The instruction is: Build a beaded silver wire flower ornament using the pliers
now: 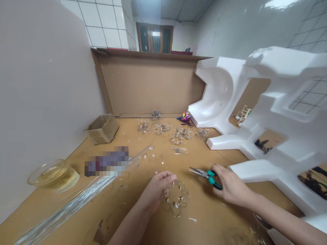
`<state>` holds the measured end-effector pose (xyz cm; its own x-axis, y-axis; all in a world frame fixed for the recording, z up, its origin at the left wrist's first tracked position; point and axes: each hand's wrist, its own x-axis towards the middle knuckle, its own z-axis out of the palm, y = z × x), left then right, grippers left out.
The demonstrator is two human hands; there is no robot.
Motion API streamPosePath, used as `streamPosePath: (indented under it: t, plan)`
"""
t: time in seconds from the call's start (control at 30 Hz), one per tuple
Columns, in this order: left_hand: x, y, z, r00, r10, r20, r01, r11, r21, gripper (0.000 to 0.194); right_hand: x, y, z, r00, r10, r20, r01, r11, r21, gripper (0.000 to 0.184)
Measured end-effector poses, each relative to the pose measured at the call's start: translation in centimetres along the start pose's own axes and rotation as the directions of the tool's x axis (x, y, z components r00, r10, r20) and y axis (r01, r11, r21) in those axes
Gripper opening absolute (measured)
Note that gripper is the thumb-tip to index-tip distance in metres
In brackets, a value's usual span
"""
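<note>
My left hand (160, 185) pinches the edge of a looped wire ring with clear beads (176, 205), held just above the brown work surface. To the right, my right hand (227, 185) is closed around the green and black handles of needle-nose pliers (211, 177). The pliers point left and their jaws are slightly apart, away from the ring. Several loose clear beads (153, 155) lie beyond my left hand. A few short wire pieces (179, 150) rest farther back, and a cut scrap (192, 219) lies close by the ring.
Several beaded wire pieces (162, 128) sit at the back near a colourful round object (185, 117). On the left are a small cardboard box (102, 130), a glass bowl of yellow liquid (55, 177) and a bundle of long wires (76, 200). White moulded foam (245, 143) lines the right side.
</note>
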<state>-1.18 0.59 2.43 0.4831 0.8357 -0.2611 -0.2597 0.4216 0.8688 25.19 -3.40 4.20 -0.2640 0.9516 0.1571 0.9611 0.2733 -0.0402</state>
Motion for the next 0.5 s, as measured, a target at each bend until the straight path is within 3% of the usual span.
streamPosePath:
  t: [0.1, 0.2, 0.33, 0.5]
  plan:
    - [0.1, -0.2, -0.3, 0.999, -0.007, 0.052, 0.01, 0.998, -0.057, 0.026, 0.3, 0.0, -3.0, 0.972, -0.212, -0.097, 0.209, 0.977, -0.044, 0.017]
    - [0.0, -0.3, -0.4, 0.997, -0.012, 0.073, 0.017, 0.997, -0.076, 0.025, 1.1, -0.9, -5.5, 0.925, -0.371, -0.079, 0.355, 0.921, -0.162, 0.02]
    - [-0.2, -0.4, -0.5, 0.995, -0.016, 0.099, 0.027, 0.994, -0.108, 0.024, 2.2, -2.0, -6.8, 0.898, -0.44, -0.009, 0.421, 0.865, -0.274, 0.025]
    - [-0.3, -0.5, -0.6, 0.993, -0.003, 0.118, 0.017, 0.993, -0.115, 0.022, 2.7, -2.5, -6.8, 0.871, -0.491, -0.011, 0.461, 0.825, -0.328, 0.025]
